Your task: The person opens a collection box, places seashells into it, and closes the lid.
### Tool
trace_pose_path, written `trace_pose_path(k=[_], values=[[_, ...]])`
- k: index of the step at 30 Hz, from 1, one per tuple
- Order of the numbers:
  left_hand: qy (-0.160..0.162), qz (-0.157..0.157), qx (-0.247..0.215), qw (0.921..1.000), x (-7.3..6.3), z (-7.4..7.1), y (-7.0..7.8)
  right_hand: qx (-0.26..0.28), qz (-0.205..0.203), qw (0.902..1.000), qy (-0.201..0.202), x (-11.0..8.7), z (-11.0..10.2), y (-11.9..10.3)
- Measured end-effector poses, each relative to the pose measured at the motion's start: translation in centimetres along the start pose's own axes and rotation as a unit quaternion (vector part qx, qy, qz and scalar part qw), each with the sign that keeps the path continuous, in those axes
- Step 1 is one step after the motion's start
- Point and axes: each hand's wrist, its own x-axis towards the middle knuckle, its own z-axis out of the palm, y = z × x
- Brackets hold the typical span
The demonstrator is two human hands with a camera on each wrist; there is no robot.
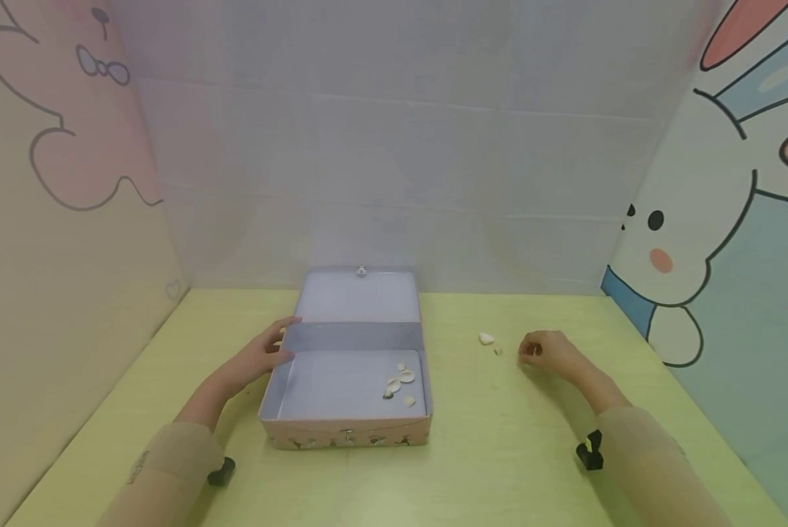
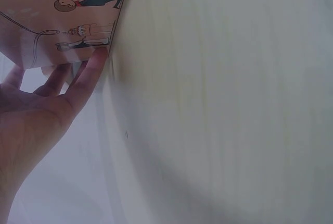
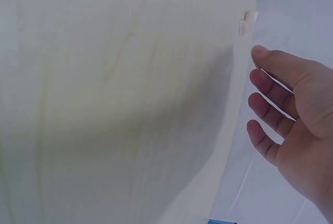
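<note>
A box [image 1: 350,432] with a pink printed outside and a pale lilac inside stands with its lid [image 1: 359,294] raised at the back. Several small white shells [image 1: 407,376] lie at the right side of its floor. My left hand [image 1: 255,359] rests on the box's left wall, fingers spread; in the left wrist view its fingertips touch the printed side. Right of the box, my right hand [image 1: 552,353] hovers low over the table, thumb and index tips close together. Whether something small is between them is unclear. Just left of it lie a white shell [image 1: 486,338] and a smaller piece [image 1: 497,351].
The yellow table [image 1: 486,468] meets a pale back curtain [image 1: 394,168]. Printed side panels stand left and right, the right one showing a cartoon rabbit [image 1: 686,234]. Black camera mounts [image 1: 590,451] sit at both wrists.
</note>
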Motion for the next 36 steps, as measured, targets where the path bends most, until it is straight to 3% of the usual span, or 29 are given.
trace_pose_path(k=[3, 10, 17, 36], values=[[0.0, 0.001, 0.0, 1.0, 0.0, 0.0, 0.0, 0.001, -0.003, 1.0, -0.002, -0.1, -0.3, -0.6], [0.0, -0.001, -0.003, 1.0, 0.0, 0.0, 0.0, 0.03, -0.062, 0.9975, 0.018, -0.5, -1.3, -2.4], [0.002, -0.005, -0.003, 1.0, 0.0, 0.1, 0.0, 0.008, -0.029, 0.9995, 0.008, -0.3, -2.5, -4.9], [-0.003, 0.0, -0.003, 1.0, 0.1, -0.1, -0.2, 0.017, -0.053, 0.9947, 0.086, 0.1, -3.3, -10.9]])
